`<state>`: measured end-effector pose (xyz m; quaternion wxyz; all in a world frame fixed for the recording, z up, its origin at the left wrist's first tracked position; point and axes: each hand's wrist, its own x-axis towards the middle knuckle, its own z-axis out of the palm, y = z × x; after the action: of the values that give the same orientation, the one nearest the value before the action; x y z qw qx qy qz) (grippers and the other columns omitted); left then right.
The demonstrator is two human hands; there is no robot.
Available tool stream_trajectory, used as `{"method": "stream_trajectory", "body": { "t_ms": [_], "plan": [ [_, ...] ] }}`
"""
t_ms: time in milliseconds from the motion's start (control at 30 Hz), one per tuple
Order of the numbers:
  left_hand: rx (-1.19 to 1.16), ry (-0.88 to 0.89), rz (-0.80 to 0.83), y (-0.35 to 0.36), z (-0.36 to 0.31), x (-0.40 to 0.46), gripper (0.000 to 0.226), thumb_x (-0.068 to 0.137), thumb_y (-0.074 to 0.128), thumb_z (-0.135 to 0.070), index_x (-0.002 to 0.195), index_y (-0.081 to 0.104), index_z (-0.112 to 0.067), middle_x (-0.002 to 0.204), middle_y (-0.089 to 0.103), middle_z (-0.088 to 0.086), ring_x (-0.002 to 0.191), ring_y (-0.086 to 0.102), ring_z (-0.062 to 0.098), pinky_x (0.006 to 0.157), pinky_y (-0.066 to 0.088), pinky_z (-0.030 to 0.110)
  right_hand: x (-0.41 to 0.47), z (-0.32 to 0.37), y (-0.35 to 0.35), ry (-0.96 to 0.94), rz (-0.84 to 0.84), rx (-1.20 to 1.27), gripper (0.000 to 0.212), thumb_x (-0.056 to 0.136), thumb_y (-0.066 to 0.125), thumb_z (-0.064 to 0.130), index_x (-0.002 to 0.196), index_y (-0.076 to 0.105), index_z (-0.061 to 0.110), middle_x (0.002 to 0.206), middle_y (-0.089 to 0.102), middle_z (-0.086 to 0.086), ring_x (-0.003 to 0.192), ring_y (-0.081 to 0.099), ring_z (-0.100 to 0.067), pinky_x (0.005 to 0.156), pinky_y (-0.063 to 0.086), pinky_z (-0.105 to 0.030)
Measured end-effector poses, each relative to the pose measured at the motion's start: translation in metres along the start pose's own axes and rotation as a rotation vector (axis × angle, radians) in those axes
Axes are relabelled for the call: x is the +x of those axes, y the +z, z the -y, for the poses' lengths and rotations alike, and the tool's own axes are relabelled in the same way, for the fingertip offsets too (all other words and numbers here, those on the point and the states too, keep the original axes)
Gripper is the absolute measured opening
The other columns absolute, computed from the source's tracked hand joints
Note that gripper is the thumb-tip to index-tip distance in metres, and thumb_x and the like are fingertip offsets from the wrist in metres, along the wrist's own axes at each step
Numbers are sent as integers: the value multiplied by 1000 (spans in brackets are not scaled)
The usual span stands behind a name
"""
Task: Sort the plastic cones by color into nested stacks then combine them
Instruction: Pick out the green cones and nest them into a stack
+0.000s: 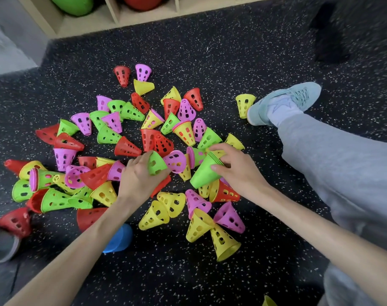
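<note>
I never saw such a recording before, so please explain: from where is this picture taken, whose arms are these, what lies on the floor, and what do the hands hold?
There is no machine here. The single picture comes from a wide-angle camera worn on a person's head, looking forward and down, so the two bare arms are that person's own. The person sits on a dark speckled floor; one leg with a light blue shoe stretches out at the right. Scattered across the floor lie many perforated plastic cones in red, yellow, green and pink, mostly unsorted, and one blue cone near the left arm. The left hand grips a single green cone. The right hand holds a green nested stack. At the top edge, a wooden shelf holds large green and red objects.
</note>
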<state>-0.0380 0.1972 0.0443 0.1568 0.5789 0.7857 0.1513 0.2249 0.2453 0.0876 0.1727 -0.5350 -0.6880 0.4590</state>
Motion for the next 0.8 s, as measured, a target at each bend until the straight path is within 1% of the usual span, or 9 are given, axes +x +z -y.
{"method": "stream_trajectory", "body": {
  "t_ms": [167,267,333,433,467,533,600,700,800],
  "plan": [
    [-229,-11,-139,-5,-14,-38,85,87,71,-56,153,43,-10,145,57,8,135,47,24,113,38,37,3,0,-1,-41,-94,53,42,101,60,17,137,53,38,113,67,-2,105,58,-13,93,48,-33],
    [-362,-68,-174,-3,-28,-50,97,81,58,-78,153,44,-15,144,57,4,134,49,21,113,42,44,1,4,-4,-53,-130,84,45,102,59,13,140,53,36,120,62,-3,123,55,-12,101,46,-34],
    [-396,-59,-165,3,-38,-54,100,80,53,-86,153,43,-18,142,59,2,131,52,19,109,47,49,-2,7,-5,-86,-159,120,44,102,58,13,139,53,36,126,65,-5,125,57,-15,102,47,-35],
    [-404,-5,-116,11,-56,-61,92,82,58,-77,154,41,-22,147,55,0,125,48,1,111,45,39,-3,8,-5,-145,-221,177,42,103,57,14,136,54,40,113,69,-12,104,63,-17,95,49,-32],
    [-399,5,-92,12,-63,-64,93,80,57,-75,155,40,-22,150,53,-1,128,45,1,113,42,37,-3,9,-5,-158,-233,191,42,103,57,14,135,54,41,110,68,-12,100,62,-16,93,49,-29],
    [-393,19,-50,18,-71,-68,97,78,54,-77,156,38,-23,153,51,1,140,45,13,117,40,42,-1,9,-6,-179,-198,218,42,103,57,14,136,54,41,107,71,7,100,63,-7,92,51,-28],
    [-422,9,-28,23,-74,-71,98,78,49,-83,156,38,-26,152,52,1,142,46,17,116,42,46,-1,9,-5,-195,-118,205,42,103,57,12,138,53,34,83,64,33,85,59,7,80,45,-18],
    [-463,-15,-19,30,-77,-73,97,80,48,-87,156,38,-28,147,55,-3,136,50,15,111,46,44,-4,8,1,-201,-4,189,44,103,58,12,143,50,30,66,56,31,69,51,10,71,37,-11],
    [-460,-17,-16,28,-86,-76,94,79,53,-77,157,38,-26,152,50,-2,142,44,16,116,41,40,-8,9,10,-210,75,162,47,103,59,15,146,48,29,57,41,18,59,39,-1,61,31,-17]
  ]
}}
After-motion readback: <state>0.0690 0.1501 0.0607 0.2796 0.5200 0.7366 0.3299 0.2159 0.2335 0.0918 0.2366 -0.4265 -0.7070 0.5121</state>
